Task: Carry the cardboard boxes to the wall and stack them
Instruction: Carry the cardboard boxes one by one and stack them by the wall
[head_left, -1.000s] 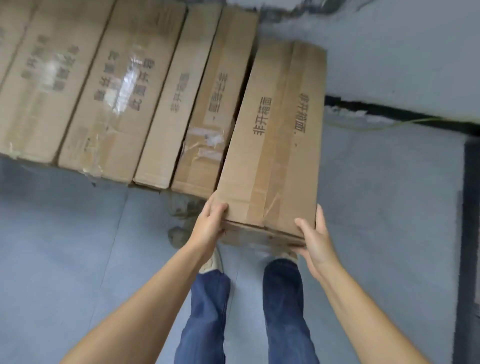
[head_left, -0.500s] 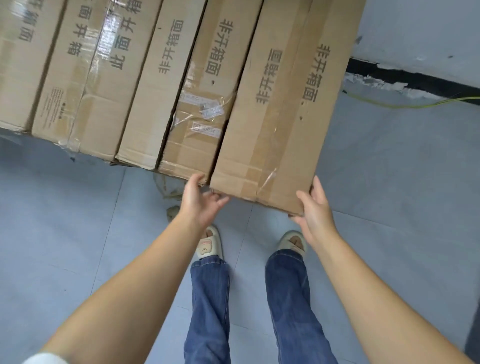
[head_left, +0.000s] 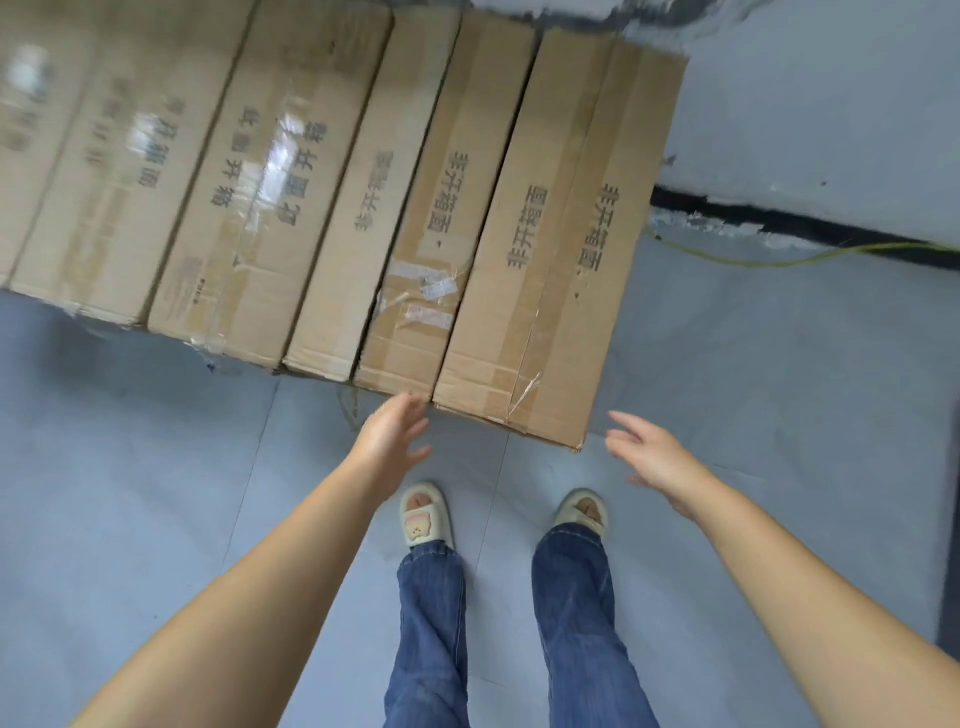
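Head cam: the rightmost box (head_left: 561, 249) sits in the row at 12 o'clock, flush against its neighbour (head_left: 441, 234) and up at the wall (head_left: 831, 104). Left hand (head_left: 389, 441) and right hand (head_left: 654, 457) hang just off its near edge, fingers spread and holding nothing. So this box looks placed. Can't tell if any more boxes are left to carry.

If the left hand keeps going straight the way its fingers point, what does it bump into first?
Most likely the near end of the rightmost cardboard box. The left hand is open, its fingertips pointing up and slightly right, just short of the seam with the neighbouring taped box. Depth is unclear, so it might meet either one.
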